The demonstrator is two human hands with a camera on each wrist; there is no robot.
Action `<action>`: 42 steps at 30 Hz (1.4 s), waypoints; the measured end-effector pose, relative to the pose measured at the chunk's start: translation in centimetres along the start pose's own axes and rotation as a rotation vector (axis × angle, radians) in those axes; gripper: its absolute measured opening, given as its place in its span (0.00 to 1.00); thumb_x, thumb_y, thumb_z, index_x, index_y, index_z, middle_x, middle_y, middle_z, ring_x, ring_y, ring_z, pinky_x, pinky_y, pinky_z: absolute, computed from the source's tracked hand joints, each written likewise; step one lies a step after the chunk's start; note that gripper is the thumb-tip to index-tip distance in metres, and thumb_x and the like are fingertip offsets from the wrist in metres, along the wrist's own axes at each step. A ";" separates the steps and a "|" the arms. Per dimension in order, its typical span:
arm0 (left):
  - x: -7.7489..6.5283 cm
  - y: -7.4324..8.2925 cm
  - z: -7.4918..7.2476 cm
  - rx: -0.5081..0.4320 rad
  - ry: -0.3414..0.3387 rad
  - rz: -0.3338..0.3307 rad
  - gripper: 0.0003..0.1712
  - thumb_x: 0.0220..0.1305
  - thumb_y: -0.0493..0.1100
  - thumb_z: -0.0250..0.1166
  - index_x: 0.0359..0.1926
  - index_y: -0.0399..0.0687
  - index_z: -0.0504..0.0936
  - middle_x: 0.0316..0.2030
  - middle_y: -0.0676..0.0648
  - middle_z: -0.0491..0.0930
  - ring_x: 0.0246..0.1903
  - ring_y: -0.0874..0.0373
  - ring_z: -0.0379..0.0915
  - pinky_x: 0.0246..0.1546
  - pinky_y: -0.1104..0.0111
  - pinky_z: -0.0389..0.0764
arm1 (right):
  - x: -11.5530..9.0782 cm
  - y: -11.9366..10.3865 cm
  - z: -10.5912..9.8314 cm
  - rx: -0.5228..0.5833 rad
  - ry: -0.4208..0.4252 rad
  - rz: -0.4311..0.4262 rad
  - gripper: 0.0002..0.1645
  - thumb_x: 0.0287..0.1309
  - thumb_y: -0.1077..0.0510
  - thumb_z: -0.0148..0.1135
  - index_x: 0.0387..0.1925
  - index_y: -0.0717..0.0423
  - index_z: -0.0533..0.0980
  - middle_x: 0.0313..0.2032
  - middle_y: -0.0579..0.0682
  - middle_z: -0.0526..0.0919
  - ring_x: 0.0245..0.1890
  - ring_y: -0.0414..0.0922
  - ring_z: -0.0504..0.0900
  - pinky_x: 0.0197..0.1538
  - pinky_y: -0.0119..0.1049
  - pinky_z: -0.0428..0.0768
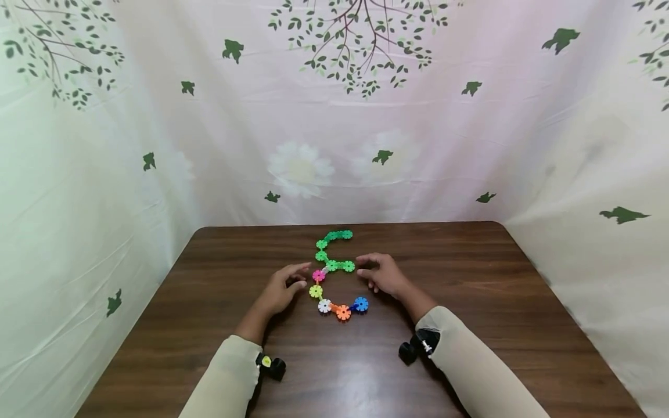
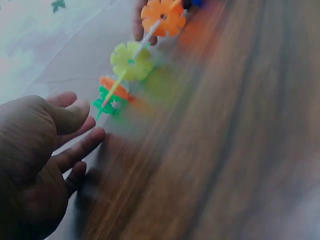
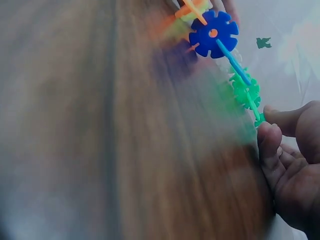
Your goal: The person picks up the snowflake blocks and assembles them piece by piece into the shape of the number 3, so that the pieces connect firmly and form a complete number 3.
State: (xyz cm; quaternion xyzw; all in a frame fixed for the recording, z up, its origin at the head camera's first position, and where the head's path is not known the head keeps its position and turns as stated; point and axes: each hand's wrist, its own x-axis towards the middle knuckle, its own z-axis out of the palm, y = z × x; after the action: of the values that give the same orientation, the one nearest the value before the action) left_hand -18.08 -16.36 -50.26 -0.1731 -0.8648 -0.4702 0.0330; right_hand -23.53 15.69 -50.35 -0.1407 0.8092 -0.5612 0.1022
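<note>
A chain of slotted plastic flower discs lies on the table in an S-like curve. Green discs [image 1: 331, 265] form its far half; below them follow a pink disc [image 1: 319, 276], a yellow disc [image 1: 316, 291], a white disc [image 1: 324, 306], an orange disc [image 1: 343, 313] and a blue disc [image 1: 360, 305]. My left hand [image 1: 282, 288] is just left of the pink and yellow discs, fingers loosely bent and holding nothing. On the other side, my right hand [image 1: 384, 274] has relaxed fingers and thumb close to the end green disc. In the right wrist view its fingertips [image 3: 270, 131] overlap a green disc.
The brown wooden table [image 1: 209, 348] ends at a far edge in front of a hanging cloth [image 1: 334, 191] printed with leaves and flowers. Cloth also hangs at both sides. A small black camera is strapped at each wrist, over beige sleeves [image 1: 225, 377].
</note>
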 end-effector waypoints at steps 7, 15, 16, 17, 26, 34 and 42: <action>1.0 -1.0 -0.1 0.050 -0.008 0.000 0.28 0.76 0.36 0.68 0.74 0.43 0.79 0.67 0.38 0.83 0.68 0.38 0.79 0.72 0.40 0.75 | 0.6 -0.2 0.9 -0.038 0.014 -0.017 0.27 0.70 0.64 0.73 0.68 0.56 0.83 0.67 0.63 0.82 0.18 0.41 0.78 0.21 0.36 0.79; 1.9 -1.0 0.1 0.099 -0.085 -0.125 0.28 0.79 0.50 0.67 0.76 0.59 0.79 0.75 0.44 0.78 0.79 0.39 0.62 0.79 0.31 0.47 | 1.6 -0.2 1.3 -0.139 0.033 -0.067 0.26 0.67 0.64 0.76 0.65 0.56 0.85 0.66 0.62 0.84 0.15 0.41 0.75 0.19 0.36 0.75; 2.0 -1.0 0.2 0.099 -0.081 -0.130 0.27 0.79 0.50 0.67 0.75 0.59 0.80 0.75 0.44 0.78 0.79 0.39 0.62 0.79 0.31 0.48 | 1.7 -0.2 1.3 -0.153 0.038 -0.074 0.25 0.66 0.64 0.76 0.64 0.55 0.86 0.66 0.62 0.84 0.15 0.41 0.75 0.19 0.35 0.75; 2.1 -1.0 0.2 0.102 -0.081 -0.133 0.27 0.79 0.50 0.67 0.75 0.59 0.80 0.74 0.44 0.78 0.78 0.39 0.63 0.79 0.32 0.48 | 1.7 -0.3 1.4 -0.159 0.042 -0.078 0.25 0.66 0.64 0.76 0.64 0.55 0.86 0.65 0.62 0.85 0.15 0.41 0.75 0.20 0.35 0.76; 2.1 -1.0 0.2 0.094 -0.077 -0.121 0.27 0.77 0.43 0.69 0.74 0.55 0.81 0.64 0.42 0.86 0.74 0.40 0.66 0.73 0.36 0.46 | 1.6 -0.6 1.7 -0.182 0.052 -0.080 0.19 0.66 0.63 0.77 0.58 0.54 0.90 0.63 0.61 0.87 0.16 0.39 0.75 0.23 0.33 0.78; 1.7 -0.7 0.4 0.078 -0.061 -0.130 0.25 0.77 0.47 0.70 0.72 0.58 0.83 0.69 0.42 0.81 0.75 0.41 0.64 0.75 0.34 0.43 | 1.0 -0.2 1.5 -0.181 0.054 -0.116 0.18 0.67 0.61 0.76 0.58 0.55 0.89 0.60 0.60 0.88 0.17 0.40 0.77 0.23 0.35 0.81; 1.8 -0.5 1.0 -0.001 -0.009 -0.015 0.27 0.76 0.43 0.70 0.73 0.47 0.81 0.68 0.40 0.82 0.72 0.39 0.72 0.75 0.37 0.69 | 0.3 0.1 0.7 -0.129 0.063 -0.166 0.17 0.69 0.60 0.74 0.57 0.55 0.90 0.58 0.59 0.88 0.20 0.42 0.82 0.27 0.37 0.85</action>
State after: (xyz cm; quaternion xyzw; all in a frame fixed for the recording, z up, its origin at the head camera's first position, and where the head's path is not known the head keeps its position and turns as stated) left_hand -19.85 -15.31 -50.77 -0.1687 -0.8661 -0.4699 0.0254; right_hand -23.55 14.98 -50.72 -0.1957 0.8320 -0.5187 0.0206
